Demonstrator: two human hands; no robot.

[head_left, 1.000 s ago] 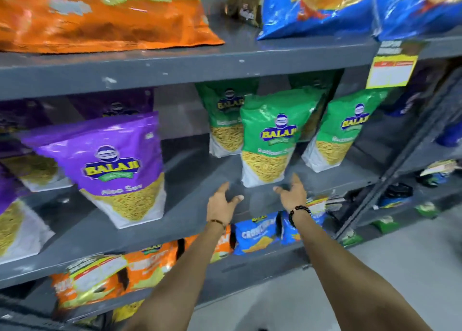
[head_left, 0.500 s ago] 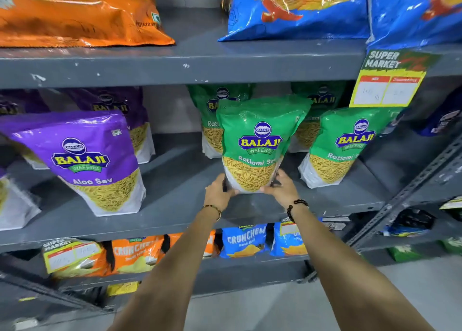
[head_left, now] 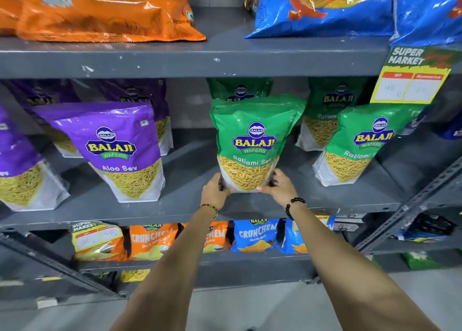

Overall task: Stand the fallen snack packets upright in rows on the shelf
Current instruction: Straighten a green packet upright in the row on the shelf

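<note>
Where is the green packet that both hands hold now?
In the head view, the green Ratlami Sev packet stands mid-frame on the middle shelf, between the purple Aloo Sev packet and another green packet.

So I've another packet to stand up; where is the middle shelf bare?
Bare shelf lies between the purple packet and the held green packet. Right of it, green packets crowd closer, with a narrower gap.
</note>
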